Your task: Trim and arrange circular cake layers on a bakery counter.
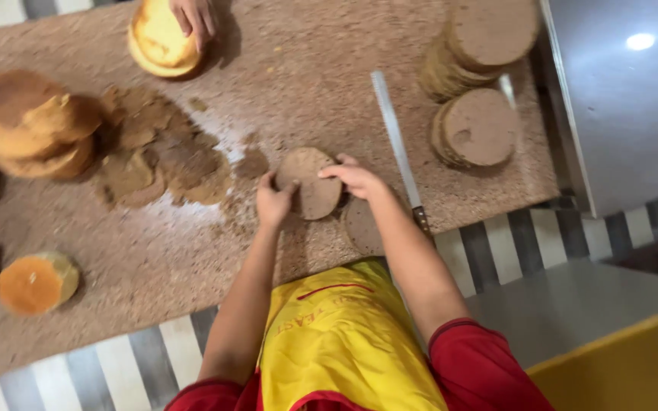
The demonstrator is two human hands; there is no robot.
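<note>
Cake disc [310, 183], a thin brown round layer, is held near the front middle of the speckled stone counter [298, 68], between the person's two hands. Left hand [274, 202] is closed on the disc's left edge, fingers curled against it; right hand [356, 179] grips the far right edge, fingertips [330, 172] laid over the top face. Whether the disc is lifted or resting on the counter cannot be told. A second brown disc [361, 227] lies flat just beside it, near the counter's front edge and partly under the right forearm.

Handling, as a judgement: the layer looks light, soft and crumbly, likely to crack or bend if lifted by one edge. Support at two opposite edges, or a flat palm beneath, would suit it; pinching hard would probably break the rim.

Right of the hands a long metal knife [396, 137] lies pointing away, its handle toward the near edge. Beyond it, at the far right, stand two stacks of brown discs [481, 125] and [489, 34]. Left of the hands lies a spread of brown trimmings and crumbs [165, 156]. At the far left are piled golden domed cake tops [28, 122], and nearer, a small orange-topped round cake [36, 283]. At the far edge another person's hand [194, 15] touches a yellow round cake [161, 38].
</note>
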